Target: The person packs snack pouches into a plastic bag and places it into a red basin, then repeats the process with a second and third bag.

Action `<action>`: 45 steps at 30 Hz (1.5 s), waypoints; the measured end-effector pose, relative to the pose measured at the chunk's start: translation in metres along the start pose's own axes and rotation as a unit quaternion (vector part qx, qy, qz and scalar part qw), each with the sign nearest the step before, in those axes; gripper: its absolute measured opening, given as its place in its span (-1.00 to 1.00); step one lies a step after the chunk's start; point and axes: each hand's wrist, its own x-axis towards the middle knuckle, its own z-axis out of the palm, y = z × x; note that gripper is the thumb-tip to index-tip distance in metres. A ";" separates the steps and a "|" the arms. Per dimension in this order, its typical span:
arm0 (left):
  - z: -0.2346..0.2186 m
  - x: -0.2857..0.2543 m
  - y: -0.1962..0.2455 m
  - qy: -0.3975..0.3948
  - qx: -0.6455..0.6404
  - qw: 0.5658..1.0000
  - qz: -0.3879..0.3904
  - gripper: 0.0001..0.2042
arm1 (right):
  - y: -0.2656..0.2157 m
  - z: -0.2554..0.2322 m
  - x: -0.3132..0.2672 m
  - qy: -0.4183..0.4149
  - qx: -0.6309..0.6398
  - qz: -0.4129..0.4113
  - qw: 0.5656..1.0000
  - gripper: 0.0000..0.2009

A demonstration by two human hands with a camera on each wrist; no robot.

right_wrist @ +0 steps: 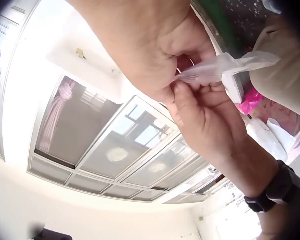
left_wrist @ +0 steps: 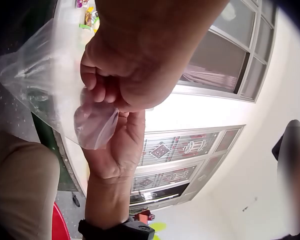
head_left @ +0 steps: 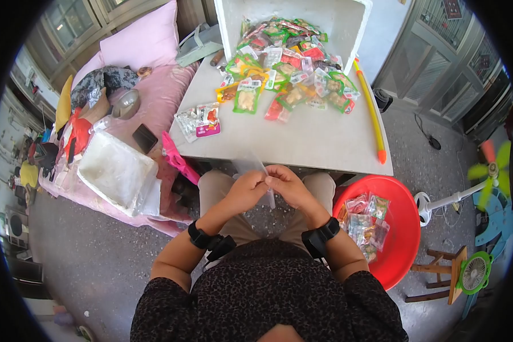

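A clear plastic bag [head_left: 248, 163] hangs between the two hands, just off the table's front edge and above the person's lap. The left hand [head_left: 247, 191] pinches it with curled fingers. Close against it, the right hand [head_left: 290, 185] grips the bag's bunched edge, thumb nearly meeting the other thumb. In the left wrist view, the loose film of the bag [left_wrist: 32, 75] spreads out to the left, and a gathered part covers the right palm. The right wrist view shows the bag [right_wrist: 215, 70] crumpled narrow between the fingers of both hands.
Many snack packets [head_left: 248, 94] spill from a white foam box [head_left: 347, 34] onto the table [head_left: 256, 137]. More packets lie in a red basin [head_left: 402, 245] at the right. A yellow stick [head_left: 370, 114] lies along the table edge. Left stands a pink-covered couch [head_left: 162, 97] with another foam box [head_left: 117, 171].
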 end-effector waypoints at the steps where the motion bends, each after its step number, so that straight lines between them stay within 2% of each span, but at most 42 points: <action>1: 0.000 0.003 0.002 -0.002 0.008 1.000 0.009 -0.83 | 0.003 0.000 0.005 0.012 0.008 0.007 1.000 -0.76; 3: -0.002 0.006 -0.002 -0.005 0.008 1.000 0.001 -0.83 | 0.005 0.000 0.011 0.035 0.025 0.023 0.999 -0.83; 6: -0.012 0.010 0.000 -0.020 0.016 1.000 -0.005 -0.83 | -0.002 0.010 0.016 0.084 0.144 0.037 0.985 -0.91; 9: -0.018 0.015 0.001 -0.028 0.012 0.999 -0.020 -0.84 | -0.018 0.017 0.015 0.096 0.102 0.056 0.989 -0.93; 13: -0.022 0.022 -0.010 -0.014 -0.084 0.995 -0.059 -0.84 | 0.000 0.005 0.028 0.066 0.170 0.015 0.983 -0.91; 15: -0.025 0.024 -0.011 -0.015 -0.094 0.993 -0.065 -0.84 | -0.001 0.005 0.031 0.068 0.183 0.015 0.981 -0.90; 18: -0.025 0.028 -0.020 -0.021 -0.105 0.992 -0.066 -0.87 | -0.007 0.014 0.031 0.020 0.224 -0.016 0.974 -0.91; 21: -0.022 0.029 -0.023 -0.029 -0.126 0.988 -0.079 -0.89 | 0.006 0.005 0.035 0.045 0.124 -0.012 0.991 -0.90; 24: -0.018 0.030 -0.025 -0.034 -0.137 0.986 -0.083 -0.89 | 0.005 0.007 0.030 0.061 0.118 -0.040 0.990 -0.89; 30: -0.010 0.029 -0.021 -0.031 -0.167 0.981 -0.094 -0.90 | 0.000 -0.002 0.023 0.099 0.027 -0.005 0.995 -0.91; 34: -0.006 0.027 -0.021 -0.027 -0.151 0.985 -0.078 -0.92 | 0.000 -0.002 0.021 0.115 0.122 0.006 0.986 -0.91; 37: -0.002 0.025 -0.025 0.038 -0.174 0.980 -0.088 -0.86 | 0.005 -0.003 0.022 0.131 0.195 -0.013 0.972 -0.91; 40: 0.000 0.022 -0.028 0.136 -0.163 0.975 -0.072 -0.90 | -0.006 0.002 0.018 0.169 0.203 -0.032 0.964 -0.90; 41: -0.001 0.022 -0.026 0.171 -0.069 0.983 0.013 -0.91 | -0.008 0.005 0.018 0.189 0.182 -0.041 0.964 -0.90; 43: -0.005 0.017 0.001 0.233 0.120 0.948 0.179 -0.93 | -0.005 0.009 0.019 0.203 0.093 -0.077 0.972 -0.89; 45: -0.004 0.018 0.005 0.236 0.161 0.939 0.193 -0.94 | 0.005 0.009 0.024 0.186 -0.043 -0.132 0.973 -0.88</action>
